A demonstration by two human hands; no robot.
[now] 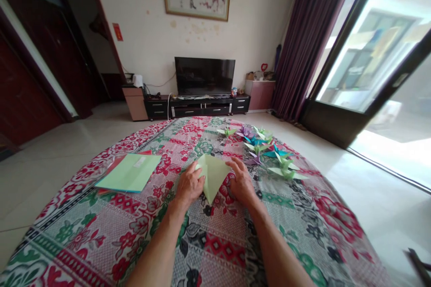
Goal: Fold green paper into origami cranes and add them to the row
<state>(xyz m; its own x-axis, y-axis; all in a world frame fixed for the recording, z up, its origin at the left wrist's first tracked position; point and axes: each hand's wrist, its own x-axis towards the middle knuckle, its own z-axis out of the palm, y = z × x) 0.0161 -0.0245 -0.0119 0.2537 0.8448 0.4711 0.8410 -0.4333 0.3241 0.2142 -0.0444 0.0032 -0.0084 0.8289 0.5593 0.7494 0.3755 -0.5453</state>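
A light green paper (213,175), folded into a kite-like shape with its point toward me, lies on the round table's floral cloth (215,242). My left hand (189,184) pinches its left edge, fingers curled on the paper. My right hand (241,181) presses flat on its right edge. Both hands touch the same folded sheet.
A stack of coloured paper sheets (129,172), green on top, lies to the left. Several folded paper cranes (266,150) in green, purple and blue sit at the far right of the table. A TV stand (202,104) is beyond; glass doors (380,54) are at right.
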